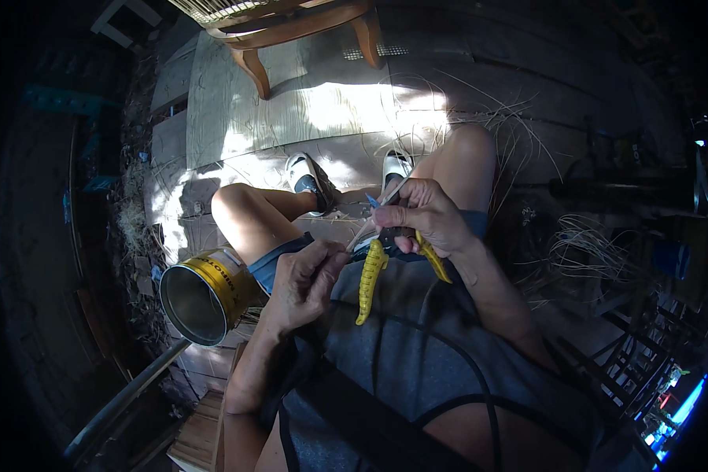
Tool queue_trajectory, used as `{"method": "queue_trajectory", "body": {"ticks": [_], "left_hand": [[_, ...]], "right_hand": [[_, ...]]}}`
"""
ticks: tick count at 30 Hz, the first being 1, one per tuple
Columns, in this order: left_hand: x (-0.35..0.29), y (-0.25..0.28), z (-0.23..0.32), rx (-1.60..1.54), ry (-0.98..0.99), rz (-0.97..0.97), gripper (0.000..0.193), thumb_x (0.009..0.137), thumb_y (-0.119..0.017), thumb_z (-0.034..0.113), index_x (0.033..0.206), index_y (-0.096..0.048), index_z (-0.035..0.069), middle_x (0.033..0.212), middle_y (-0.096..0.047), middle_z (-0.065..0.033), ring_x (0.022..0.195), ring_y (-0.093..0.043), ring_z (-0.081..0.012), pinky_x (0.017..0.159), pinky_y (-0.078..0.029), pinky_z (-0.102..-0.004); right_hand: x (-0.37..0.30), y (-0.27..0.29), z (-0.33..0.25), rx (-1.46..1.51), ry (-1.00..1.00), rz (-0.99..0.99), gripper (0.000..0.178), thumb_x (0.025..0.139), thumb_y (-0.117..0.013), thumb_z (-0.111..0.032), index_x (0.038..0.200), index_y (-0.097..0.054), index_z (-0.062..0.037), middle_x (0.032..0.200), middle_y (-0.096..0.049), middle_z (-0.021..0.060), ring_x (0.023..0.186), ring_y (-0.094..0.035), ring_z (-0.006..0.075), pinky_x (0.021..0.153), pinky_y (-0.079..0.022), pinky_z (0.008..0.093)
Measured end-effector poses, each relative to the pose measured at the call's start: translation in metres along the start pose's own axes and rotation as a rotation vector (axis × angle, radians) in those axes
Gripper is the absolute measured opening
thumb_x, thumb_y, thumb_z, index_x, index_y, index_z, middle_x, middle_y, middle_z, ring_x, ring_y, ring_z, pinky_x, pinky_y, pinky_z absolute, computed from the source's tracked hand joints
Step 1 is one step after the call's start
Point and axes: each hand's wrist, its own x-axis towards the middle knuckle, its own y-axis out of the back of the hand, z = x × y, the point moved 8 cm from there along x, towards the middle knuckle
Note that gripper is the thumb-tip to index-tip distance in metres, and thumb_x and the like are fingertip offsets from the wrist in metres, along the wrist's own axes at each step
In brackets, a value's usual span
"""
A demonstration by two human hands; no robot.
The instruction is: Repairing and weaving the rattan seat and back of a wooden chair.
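Observation:
Above my lap, my right hand is closed around the head of a pair of pliers with yellow handles. The handles are spread apart and point back toward my body, and a blue tip shows beyond my thumb. A thin pale strip, like cane, runs between my two hands. Thumb and fingers of my left hand pinch its lower end. The strip also passes under my right thumb, though the fingers partly hide how it is held there.
A yellow metal bucket lies tipped beside my left knee. Ahead, a wooden chair with curved legs stands on a pale board. Loose cane strands spread over the floor at right, with a coil nearer me. A pole slants at lower left.

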Motion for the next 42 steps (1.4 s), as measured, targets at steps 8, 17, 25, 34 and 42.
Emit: {"method": "queue_trajectory", "body": {"ticks": [8, 17, 25, 34, 42], "left_hand": [[-0.030, 0.022, 0.003, -0.051, 0.080, -0.031, 0.008, 0.091, -0.057, 0.005, 0.091, -0.063, 0.000, 0.067, -0.059, -0.0081, 0.057, -0.053, -0.0120, 0.054, -0.042, -0.0256], [0.014, 0.014, -0.024, -0.216, 0.128, 0.085, 0.017, 0.095, -0.057, 0.012, 0.094, -0.065, -0.003, 0.077, -0.063, -0.0016, 0.071, -0.052, -0.0044, 0.064, -0.043, -0.0232], [0.025, -0.009, -0.027, -0.208, 0.069, 0.003, 0.020, 0.095, -0.059, 0.014, 0.094, -0.065, -0.005, 0.077, -0.063, -0.0008, 0.072, -0.053, -0.0036, 0.065, -0.046, -0.0217], [-0.024, 0.017, -0.048, -0.213, 0.364, -0.150, 0.017, 0.094, -0.062, 0.015, 0.096, -0.068, 0.000, 0.076, -0.062, 0.0008, 0.061, -0.049, -0.0039, 0.054, -0.041, -0.0206], [-0.054, 0.047, -0.086, -0.178, 0.471, -0.014, 0.021, 0.092, -0.065, 0.022, 0.096, -0.070, 0.002, 0.073, -0.061, 0.0023, 0.061, -0.051, -0.0039, 0.054, -0.042, -0.0207]], "right_hand": [[-0.003, 0.044, -0.051, -0.071, 0.116, 0.126, 0.013, 0.087, -0.069, -0.011, 0.084, -0.064, 0.0001, 0.066, -0.064, 0.0055, 0.043, -0.055, 0.0047, 0.035, -0.040, 0.0154], [-0.026, 0.058, -0.044, -0.098, 0.009, 0.194, 0.046, 0.093, -0.059, -0.019, 0.132, -0.047, 0.0017, 0.076, -0.063, 0.0058, 0.044, -0.054, 0.0045, 0.036, -0.039, 0.0148], [0.001, -0.021, 0.017, -0.038, 0.035, -0.018, 0.028, 0.095, -0.060, -0.023, 0.105, -0.060, 0.0026, 0.077, -0.065, 0.0069, 0.047, -0.057, 0.0053, 0.038, -0.043, 0.0155], [-0.001, 0.026, -0.030, -0.114, 0.144, 0.117, 0.019, 0.092, -0.062, -0.015, 0.099, -0.061, 0.0020, 0.078, -0.066, 0.0085, 0.047, -0.058, 0.0046, 0.038, -0.043, 0.0146], [-0.013, 0.125, -0.145, -0.328, 0.414, 0.461, 0.027, 0.090, -0.064, -0.020, 0.108, -0.062, 0.0002, 0.077, -0.063, 0.0012, 0.049, -0.052, 0.0029, 0.039, -0.036, 0.0136]]}}
